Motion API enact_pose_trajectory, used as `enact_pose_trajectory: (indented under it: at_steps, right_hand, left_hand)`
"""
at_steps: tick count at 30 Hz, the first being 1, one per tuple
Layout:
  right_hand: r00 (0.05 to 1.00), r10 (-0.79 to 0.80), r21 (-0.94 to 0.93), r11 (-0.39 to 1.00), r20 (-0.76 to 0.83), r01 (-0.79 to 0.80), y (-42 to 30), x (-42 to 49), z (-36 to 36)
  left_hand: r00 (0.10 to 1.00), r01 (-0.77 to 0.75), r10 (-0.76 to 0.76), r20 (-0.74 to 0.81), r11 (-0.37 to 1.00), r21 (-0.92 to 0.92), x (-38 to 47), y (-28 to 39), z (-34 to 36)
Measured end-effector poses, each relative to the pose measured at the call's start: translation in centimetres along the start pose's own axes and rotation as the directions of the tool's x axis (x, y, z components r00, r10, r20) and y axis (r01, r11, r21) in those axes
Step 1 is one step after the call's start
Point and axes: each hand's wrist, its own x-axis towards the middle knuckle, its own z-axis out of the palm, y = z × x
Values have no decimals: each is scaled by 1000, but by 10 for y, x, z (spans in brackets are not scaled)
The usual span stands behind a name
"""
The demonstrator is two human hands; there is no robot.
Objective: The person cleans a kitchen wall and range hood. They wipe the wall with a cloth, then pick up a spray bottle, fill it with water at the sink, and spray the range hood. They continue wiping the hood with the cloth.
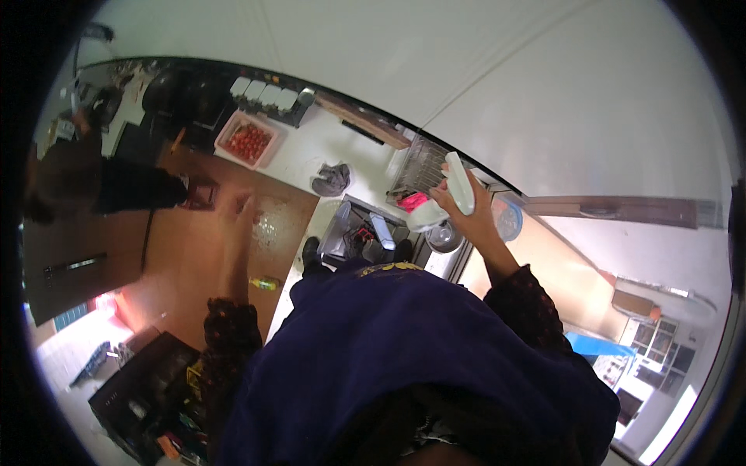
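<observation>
My right hand (466, 209) holds a long white dish-like piece (460, 183) above the right side of the sink. A second rounded white piece (427, 216) is beside my fingers; whether I grip it too is unclear. Below it stands a round metal bowl (444, 236). The sink (348, 204) holds a clear container (338, 228), a pale oblong piece (382, 231) and other wares. A bright pink item (412, 201) lies by the wire dish rack (424, 166). My left hand (242, 204) reaches out over the brown floor, blurred, its fingers hard to make out.
On the white counter (297, 157) are a crumpled grey cloth (331, 179), a pink tub of red tomato-like produce (247, 140) and a rack of white-lidded containers (265, 94). A yellow-green bottle (264, 283) is at lower left. Another person (70, 175) is at far left.
</observation>
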Motion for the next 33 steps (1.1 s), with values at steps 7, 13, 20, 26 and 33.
enact_pose_trajectory:
  at_steps: [7,13,20,26,33]
  right_hand:
    - [995,96,-115,989,-26,-98,110,62,107]
    - [974,186,-211,955,-125,-210,242,117,220]
    - [989,67,-285,953,-131,-103,389,204,340]
    - [981,19,-205,977,-192,-59,468,266,423]
    - [971,220,-101,968,-92,-229,544,274,488]
  left_hand:
    - [901,391,-388,-193,920,-24,-100,-61,-29]
    - [851,495,-489,-189,868,-18,-140,-142,-39]
    - [896,417,-427,122,903,101,-131,-237,81]
    - [867,365,-379,324,925,105,-140,-321,148]
    - [738,530,-594,320,804,270,-104,-323,136]
